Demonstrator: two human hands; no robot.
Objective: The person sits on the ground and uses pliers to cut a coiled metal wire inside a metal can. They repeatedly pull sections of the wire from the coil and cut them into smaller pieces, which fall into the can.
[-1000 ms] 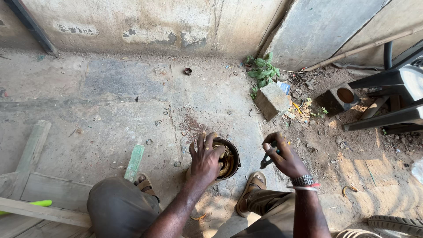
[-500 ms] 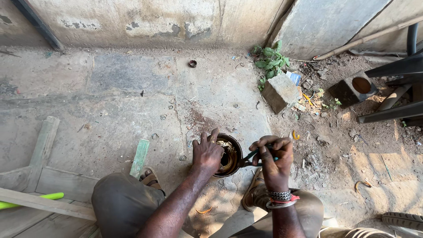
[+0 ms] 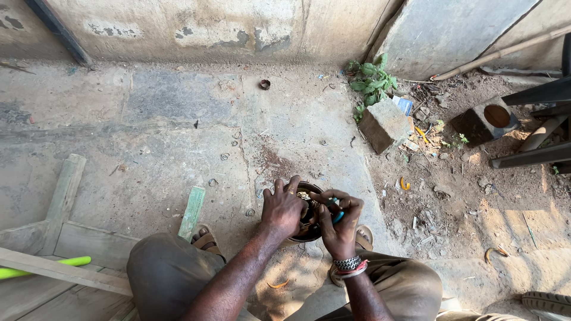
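I look down from the head camera at a rough concrete floor. Both hands meet over a round dark metal part that stands on the ground between the two sandalled feet, just in front of the knees. The left hand lies on the left rim of this part with the fingers spread and curled over it, so it grips the part and steadies it. The right hand is closed around a small tool with a teal handle, and the tip of the tool points into the inside of the round part. I cannot tell what kind of tool it is, because the fingers hide most of it. On the right wrist there are bead bracelets.

To the left of the knees lies a wooden frame with a green painted slat and a bright green tube. Farther away, on the right, a concrete block stands near a small green plant.
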